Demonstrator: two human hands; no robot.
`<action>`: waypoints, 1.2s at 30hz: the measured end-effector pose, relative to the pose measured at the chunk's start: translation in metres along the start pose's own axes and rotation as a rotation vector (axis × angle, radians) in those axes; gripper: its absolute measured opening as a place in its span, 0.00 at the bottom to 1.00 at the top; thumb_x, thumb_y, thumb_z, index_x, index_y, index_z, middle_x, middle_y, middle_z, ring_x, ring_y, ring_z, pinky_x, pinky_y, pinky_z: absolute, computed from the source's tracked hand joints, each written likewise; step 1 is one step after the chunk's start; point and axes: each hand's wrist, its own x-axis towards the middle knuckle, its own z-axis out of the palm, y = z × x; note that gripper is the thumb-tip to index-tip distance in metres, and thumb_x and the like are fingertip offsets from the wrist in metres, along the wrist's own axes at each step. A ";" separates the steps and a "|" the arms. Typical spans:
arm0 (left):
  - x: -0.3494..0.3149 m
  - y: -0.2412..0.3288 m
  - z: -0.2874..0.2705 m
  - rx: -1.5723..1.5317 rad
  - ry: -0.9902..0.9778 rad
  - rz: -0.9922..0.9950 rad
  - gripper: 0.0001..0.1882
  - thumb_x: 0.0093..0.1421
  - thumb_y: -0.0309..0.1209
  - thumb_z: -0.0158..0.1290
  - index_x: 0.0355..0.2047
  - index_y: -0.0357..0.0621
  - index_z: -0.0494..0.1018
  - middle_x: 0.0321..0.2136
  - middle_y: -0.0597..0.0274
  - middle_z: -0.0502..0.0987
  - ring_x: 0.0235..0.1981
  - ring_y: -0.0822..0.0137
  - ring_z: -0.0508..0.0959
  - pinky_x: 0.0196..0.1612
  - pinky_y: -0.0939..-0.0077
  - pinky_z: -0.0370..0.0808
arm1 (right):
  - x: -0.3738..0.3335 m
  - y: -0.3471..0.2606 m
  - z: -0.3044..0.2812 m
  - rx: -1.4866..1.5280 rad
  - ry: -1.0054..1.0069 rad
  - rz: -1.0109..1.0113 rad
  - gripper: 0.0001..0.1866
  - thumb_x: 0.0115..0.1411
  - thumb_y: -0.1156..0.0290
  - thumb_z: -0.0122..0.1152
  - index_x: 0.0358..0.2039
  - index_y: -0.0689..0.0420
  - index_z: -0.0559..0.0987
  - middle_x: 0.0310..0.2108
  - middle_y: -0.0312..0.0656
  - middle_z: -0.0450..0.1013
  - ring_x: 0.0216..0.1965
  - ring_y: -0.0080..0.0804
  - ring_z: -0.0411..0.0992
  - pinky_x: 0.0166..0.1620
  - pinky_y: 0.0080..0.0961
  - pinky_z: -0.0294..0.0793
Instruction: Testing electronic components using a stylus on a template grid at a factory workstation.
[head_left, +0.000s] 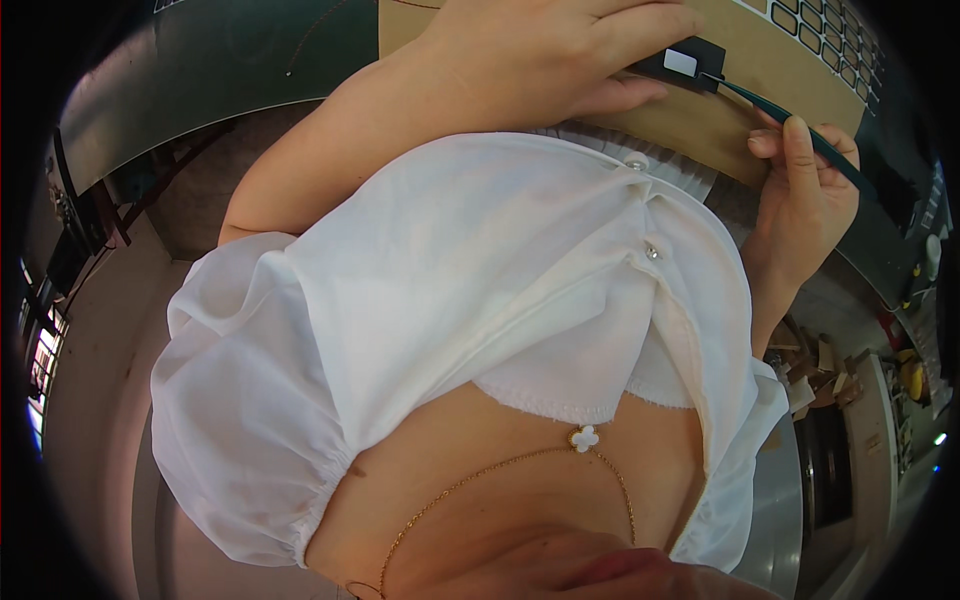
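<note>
My left hand (570, 55) reaches in across the top of the view, fingers and thumb closed on a small black block (710, 60) with a white rectangle on its face. The left end of this block is hidden by the fingers. My right hand (805, 190) pinches a pair of dark tweezers (833, 155) between thumb and fingers. Their thin tip slants left and meets the right edge of the black block. Whether the tip grips anything there is too small to tell. Beneath the block lies a brown board (665, 130).
A white sheet with black-outlined cells (822, 28) lies at the top right. The dark green table (220, 75) extends to the left, with a thin red wire (305, 45) on it. Cartons (825, 375) and other items stand far right.
</note>
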 end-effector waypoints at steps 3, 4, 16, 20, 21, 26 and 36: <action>0.001 -0.006 0.007 0.013 0.144 0.130 0.17 0.41 0.32 0.55 0.34 0.43 0.69 0.31 0.63 0.70 0.34 0.67 0.70 0.46 0.69 0.63 | -0.001 -0.002 0.003 -0.006 0.014 0.007 0.09 0.52 0.79 0.55 0.34 0.62 0.66 0.17 0.46 0.72 0.22 0.33 0.74 0.32 0.17 0.72; 0.001 -0.006 0.008 0.017 0.192 0.173 0.17 0.42 0.31 0.55 0.34 0.43 0.69 0.31 0.64 0.70 0.34 0.67 0.70 0.46 0.69 0.63 | -0.001 -0.002 0.003 -0.008 0.018 0.010 0.10 0.52 0.79 0.55 0.34 0.62 0.66 0.17 0.46 0.72 0.22 0.33 0.74 0.32 0.17 0.72; 0.004 -0.010 0.011 -0.077 0.091 0.203 0.15 0.45 0.29 0.51 0.36 0.44 0.71 0.28 0.63 0.68 0.31 0.68 0.68 0.48 0.68 0.62 | -0.002 -0.003 0.005 -0.036 0.040 -0.003 0.09 0.52 0.79 0.55 0.33 0.61 0.66 0.18 0.46 0.72 0.22 0.32 0.74 0.32 0.17 0.72; 0.004 -0.010 0.004 0.072 -0.041 0.277 0.14 0.47 0.29 0.49 0.36 0.44 0.71 0.28 0.61 0.66 0.32 0.66 0.66 0.48 0.66 0.62 | -0.002 0.001 0.001 -0.058 0.044 -0.005 0.09 0.52 0.80 0.55 0.33 0.61 0.66 0.20 0.48 0.73 0.22 0.33 0.74 0.32 0.18 0.73; 0.003 -0.010 0.003 0.070 -0.048 0.276 0.14 0.47 0.29 0.49 0.37 0.44 0.71 0.28 0.61 0.66 0.32 0.66 0.66 0.48 0.66 0.62 | -0.001 0.003 0.001 -0.022 0.032 -0.021 0.09 0.52 0.80 0.54 0.33 0.61 0.66 0.21 0.49 0.73 0.22 0.33 0.74 0.32 0.19 0.73; 0.003 -0.008 0.003 0.058 -0.077 0.281 0.16 0.47 0.30 0.49 0.39 0.44 0.70 0.29 0.60 0.65 0.32 0.65 0.66 0.47 0.66 0.62 | 0.002 0.012 -0.012 0.140 -0.008 -0.092 0.06 0.54 0.80 0.52 0.33 0.62 0.66 0.24 0.51 0.73 0.23 0.34 0.74 0.33 0.20 0.73; 0.005 -0.009 0.005 0.015 -0.078 0.284 0.19 0.47 0.31 0.49 0.42 0.43 0.67 0.29 0.58 0.64 0.32 0.64 0.66 0.44 0.67 0.63 | 0.009 0.007 -0.006 0.098 -0.053 -0.268 0.05 0.56 0.78 0.48 0.34 0.61 0.67 0.27 0.51 0.73 0.26 0.35 0.74 0.37 0.23 0.72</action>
